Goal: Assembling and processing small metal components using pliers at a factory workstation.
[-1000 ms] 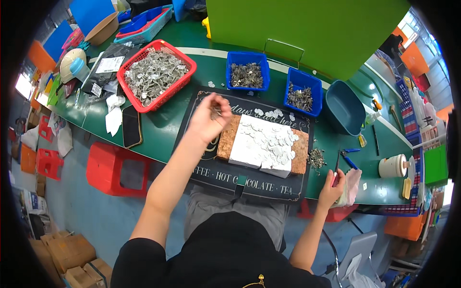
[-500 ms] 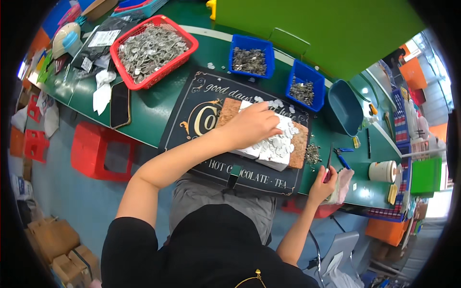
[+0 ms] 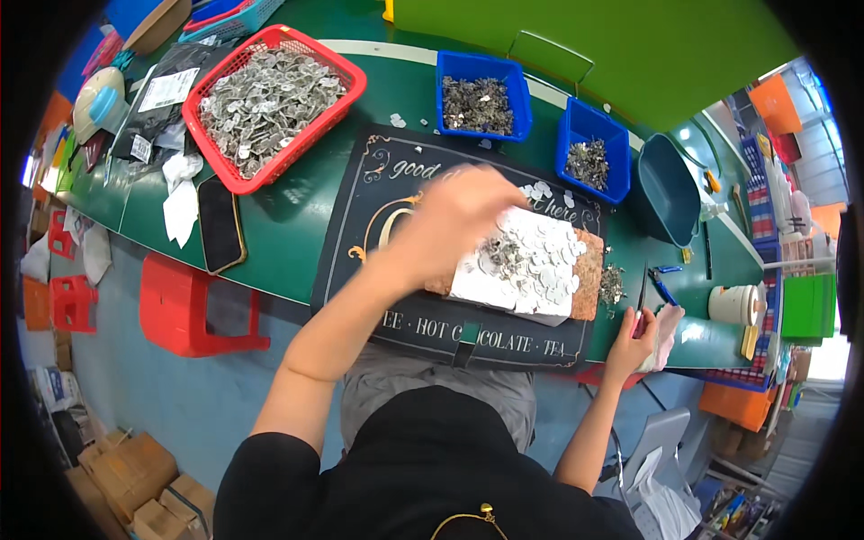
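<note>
I see the right hand by the near edge of the table, grasping a slim tool. Toward the right edge of the board is the white block, bearing discs. Above its left edge, the left hand is blurred; I cannot tell its grip.

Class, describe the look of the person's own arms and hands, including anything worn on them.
Short black sleeves leave both forearms bare. The left grip, blurred, and the right grip are ungloved human hands; no watch, bracelet, cable or marking shows.
</note>
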Available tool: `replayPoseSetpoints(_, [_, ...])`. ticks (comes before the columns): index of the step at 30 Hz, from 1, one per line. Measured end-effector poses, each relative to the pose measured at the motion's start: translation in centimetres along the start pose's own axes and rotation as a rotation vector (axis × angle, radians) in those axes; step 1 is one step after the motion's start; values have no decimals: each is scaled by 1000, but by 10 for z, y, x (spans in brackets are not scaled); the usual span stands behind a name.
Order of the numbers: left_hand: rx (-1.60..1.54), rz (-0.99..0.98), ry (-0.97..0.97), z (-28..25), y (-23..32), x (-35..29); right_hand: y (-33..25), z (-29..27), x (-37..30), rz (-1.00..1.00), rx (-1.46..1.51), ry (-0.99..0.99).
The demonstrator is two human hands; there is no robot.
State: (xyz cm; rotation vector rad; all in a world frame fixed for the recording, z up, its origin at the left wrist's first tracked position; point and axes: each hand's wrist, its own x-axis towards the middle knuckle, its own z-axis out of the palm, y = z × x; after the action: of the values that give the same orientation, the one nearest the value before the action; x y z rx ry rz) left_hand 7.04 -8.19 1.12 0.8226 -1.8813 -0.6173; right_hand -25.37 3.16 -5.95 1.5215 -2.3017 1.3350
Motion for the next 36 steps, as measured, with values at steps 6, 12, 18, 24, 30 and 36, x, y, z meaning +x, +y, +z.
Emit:
replayPoseSetpoints(6, [365,-328,20,-28,-38,-37,-3,-4,-2,-39,15,-8])
replayPoseSetpoints(12, [460,-227,110,-19,-49,-42,-2,1,-2,-37,119,-87])
replayPoseSetpoints(18, [540,-233,316,-12,-27,-71,0,-10,2,-111,150,-57])
replayPoseSetpoints(24, [516,-380,348,-9,-10,-98,5,-15,0,-112,209,-127])
replayPoseSetpoints(30, [132,-556,500,-18,-20,-102,2,-11,0,-105,226,-84])
replayPoseSetpoints(36, [-86,-573,501,-17,-18,-107,0,-12,-2,-120,154,-25])
